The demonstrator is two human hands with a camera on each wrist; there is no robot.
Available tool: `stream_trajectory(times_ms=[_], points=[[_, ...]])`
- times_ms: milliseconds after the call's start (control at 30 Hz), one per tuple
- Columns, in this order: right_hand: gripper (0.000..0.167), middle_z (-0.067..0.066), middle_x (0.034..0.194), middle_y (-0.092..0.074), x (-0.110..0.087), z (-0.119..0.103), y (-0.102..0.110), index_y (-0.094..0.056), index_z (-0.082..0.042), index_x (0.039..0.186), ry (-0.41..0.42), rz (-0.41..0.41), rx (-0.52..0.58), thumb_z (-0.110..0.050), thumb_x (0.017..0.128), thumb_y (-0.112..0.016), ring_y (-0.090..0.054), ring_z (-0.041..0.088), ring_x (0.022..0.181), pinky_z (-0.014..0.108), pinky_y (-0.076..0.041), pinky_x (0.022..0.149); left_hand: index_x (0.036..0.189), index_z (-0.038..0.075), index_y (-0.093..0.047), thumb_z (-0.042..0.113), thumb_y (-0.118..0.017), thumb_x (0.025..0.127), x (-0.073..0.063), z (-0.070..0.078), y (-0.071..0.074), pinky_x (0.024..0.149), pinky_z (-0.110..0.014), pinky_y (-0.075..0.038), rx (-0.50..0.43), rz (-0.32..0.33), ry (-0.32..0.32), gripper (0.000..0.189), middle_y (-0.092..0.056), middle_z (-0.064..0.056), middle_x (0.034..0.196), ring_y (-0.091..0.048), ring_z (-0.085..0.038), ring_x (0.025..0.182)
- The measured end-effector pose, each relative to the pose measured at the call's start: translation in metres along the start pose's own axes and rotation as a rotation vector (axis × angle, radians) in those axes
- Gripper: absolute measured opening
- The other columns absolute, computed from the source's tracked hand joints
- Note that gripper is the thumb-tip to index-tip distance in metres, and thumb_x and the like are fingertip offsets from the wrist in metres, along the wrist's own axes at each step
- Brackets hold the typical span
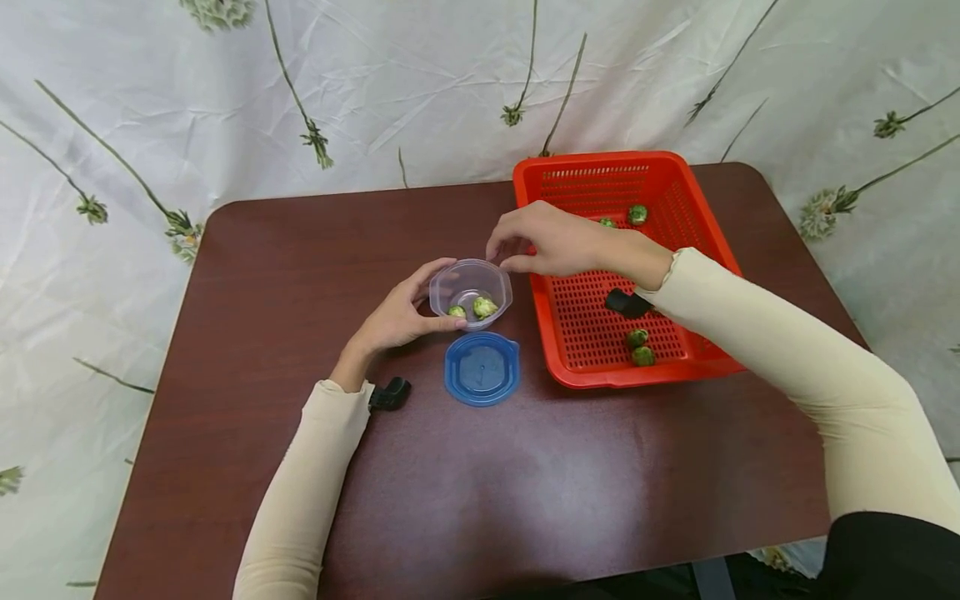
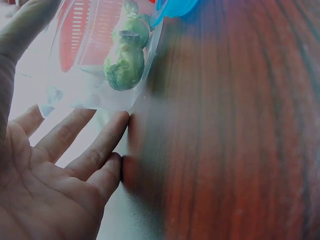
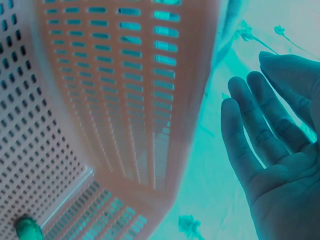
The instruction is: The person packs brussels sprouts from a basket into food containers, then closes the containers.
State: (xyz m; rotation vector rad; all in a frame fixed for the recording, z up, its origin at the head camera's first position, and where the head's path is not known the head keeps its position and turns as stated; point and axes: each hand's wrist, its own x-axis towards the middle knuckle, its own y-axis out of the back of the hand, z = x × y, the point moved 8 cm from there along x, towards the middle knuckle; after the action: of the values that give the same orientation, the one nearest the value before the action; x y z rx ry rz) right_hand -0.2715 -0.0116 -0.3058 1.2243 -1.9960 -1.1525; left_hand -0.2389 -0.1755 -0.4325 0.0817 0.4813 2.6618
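gripping a clear bowl (image 1: 468, 278), the left hand (image 1: 405, 313) sits near the relaxed, empty right hand (image 1: 549, 240).

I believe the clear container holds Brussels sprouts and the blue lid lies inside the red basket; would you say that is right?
Not quite: the blue lid lies on the table, not inside the red basket, as the head view shows. The clear container does hold Brussels sprouts.
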Motion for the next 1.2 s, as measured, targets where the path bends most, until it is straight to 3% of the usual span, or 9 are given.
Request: stream_trajectory(times_ms=[400,733,900,1200], points=[[0.021,0.003,0.108,-0.072,-0.042,0.022,0.030,-0.072,-0.008,0.112,-0.089,0.072,0.015,-0.012,0.091,-0.074,-0.065,0.017,0.099,0.042,-0.057,0.088,0.153,0.027,-0.037,0.019,-0.086,0.081,-0.001,0.001,0.001,0.112,-0.050,-0.038,0.017,0.004,-0.007,0.087,-0.049,-0.005,0.149,-0.052,-0.027,0.135],[0.022,0.005,0.106,-0.072,-0.069,0.045,0.025,-0.072,-0.010,0.112,-0.190,0.053,-0.001,-0.013,0.090,-0.076,-0.065,0.020,0.098,0.043,-0.058,0.086,0.153,0.024,-0.037,0.018,-0.085,0.082,-0.002,0.001,0.001,0.113,-0.050,-0.037,0.023,0.000,-0.014,0.086,-0.048,-0.006,0.150,-0.050,-0.027,0.136],[0.020,0.006,0.106,-0.072,-0.084,0.059,0.019,-0.072,-0.010,0.111,-0.240,0.017,0.025,-0.012,0.091,-0.075,-0.065,0.019,0.098,0.044,-0.057,0.087,0.153,0.024,-0.037,0.018,-0.085,0.082,-0.002,0.001,0.001,0.114,-0.050,-0.037,0.018,0.000,-0.011,0.086,-0.047,-0.007,0.150,-0.050,-0.027,0.137],[0.021,0.007,0.111,-0.071,-0.111,0.077,0.003,-0.070,-0.009,0.113,-0.338,-0.118,0.071,-0.012,0.092,-0.073,-0.068,0.021,0.101,0.040,-0.058,0.087,0.153,0.025,-0.037,0.017,-0.085,0.082,-0.001,0.001,0.000,0.113,-0.048,-0.037,-0.002,-0.002,-0.014,0.085,-0.048,-0.005,0.149,-0.051,-0.025,0.136]])
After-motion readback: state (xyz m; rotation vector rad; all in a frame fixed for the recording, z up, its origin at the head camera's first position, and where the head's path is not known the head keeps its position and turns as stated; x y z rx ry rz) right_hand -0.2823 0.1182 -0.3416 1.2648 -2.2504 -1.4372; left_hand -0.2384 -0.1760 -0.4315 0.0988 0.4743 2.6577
